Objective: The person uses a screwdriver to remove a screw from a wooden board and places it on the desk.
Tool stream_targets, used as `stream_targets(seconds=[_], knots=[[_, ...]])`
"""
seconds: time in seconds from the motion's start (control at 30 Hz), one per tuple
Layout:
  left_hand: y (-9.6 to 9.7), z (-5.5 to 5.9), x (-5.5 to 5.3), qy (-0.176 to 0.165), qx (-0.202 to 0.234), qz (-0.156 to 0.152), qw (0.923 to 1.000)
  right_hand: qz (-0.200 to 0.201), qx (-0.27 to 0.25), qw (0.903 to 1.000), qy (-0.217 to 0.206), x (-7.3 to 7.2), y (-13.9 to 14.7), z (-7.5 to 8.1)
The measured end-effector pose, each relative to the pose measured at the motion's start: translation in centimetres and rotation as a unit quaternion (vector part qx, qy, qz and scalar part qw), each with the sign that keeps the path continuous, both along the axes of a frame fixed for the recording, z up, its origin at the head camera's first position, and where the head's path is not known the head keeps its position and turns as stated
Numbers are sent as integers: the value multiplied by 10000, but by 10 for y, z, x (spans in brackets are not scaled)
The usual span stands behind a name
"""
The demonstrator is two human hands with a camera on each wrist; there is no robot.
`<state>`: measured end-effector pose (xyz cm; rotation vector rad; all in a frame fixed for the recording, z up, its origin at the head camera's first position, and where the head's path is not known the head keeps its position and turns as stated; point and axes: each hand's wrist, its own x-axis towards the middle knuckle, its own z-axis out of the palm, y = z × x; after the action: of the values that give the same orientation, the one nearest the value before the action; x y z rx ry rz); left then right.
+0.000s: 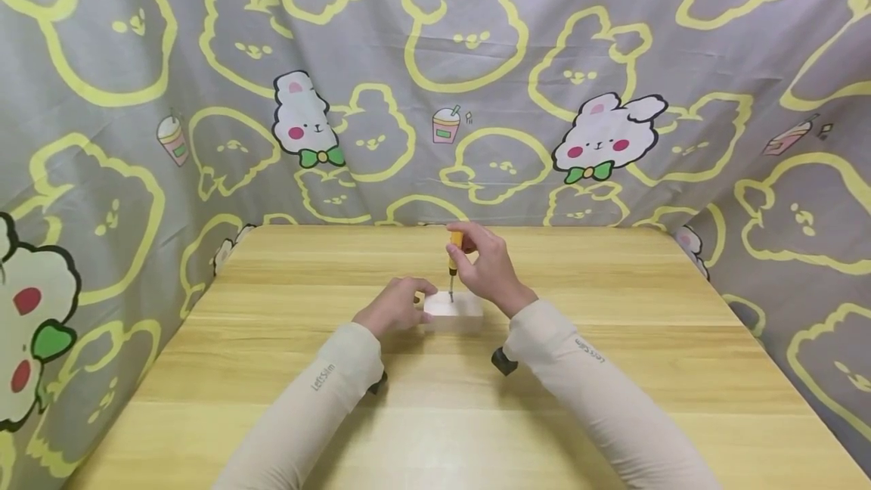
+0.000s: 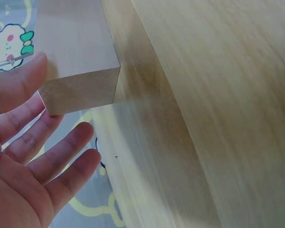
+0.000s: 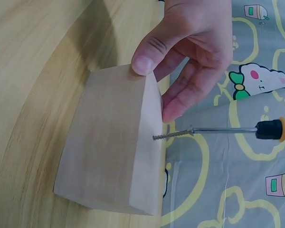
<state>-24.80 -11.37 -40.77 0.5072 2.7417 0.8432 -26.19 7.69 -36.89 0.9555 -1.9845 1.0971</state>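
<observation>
A pale wooden block (image 1: pixel 454 320) lies on the table in the head view. My left hand (image 1: pixel 396 304) grips its left end, thumb on one face and fingertips on another. In the left wrist view, two fingers of that hand (image 2: pixel 26 175) stand off the block's end face (image 2: pixel 80 91). My right hand (image 1: pixel 493 265) holds a screwdriver with a yellow and black handle (image 1: pixel 455 252) upright above the block. The right wrist view has the screwdriver's metal shaft (image 3: pixel 225 129) in line with a threaded screw (image 3: pixel 173 134), whose tip meets the block's top face. Most of the screw's thread shows outside the wood.
The light wood-grain table (image 1: pixel 612 392) extends around both arms. A grey curtain (image 1: pixel 381 44) with yellow outlines and cartoon rabbits hangs behind and at both sides. Dark wrist-camera parts (image 1: pixel 504 361) show beneath the sleeve cuffs.
</observation>
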Motion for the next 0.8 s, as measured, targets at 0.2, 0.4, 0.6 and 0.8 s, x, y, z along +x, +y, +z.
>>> stream_targets(seconds=[0.2,0.4,0.6,0.8], knots=[[0,-1,0,-54,9,-45,10000,-126,-4,9998,-181,0,1,-2],[0,-2,-1,-6,-44,-43,10000,116,-102,9992,-372,-1,-1,0],[-2,-2,0,62,-64,-53,9999,572,-244,9959,-653,-2,-6,0],[-2,-3,-1,6,-46,-24,10000,733,-311,9948,-641,10,-11,12]])
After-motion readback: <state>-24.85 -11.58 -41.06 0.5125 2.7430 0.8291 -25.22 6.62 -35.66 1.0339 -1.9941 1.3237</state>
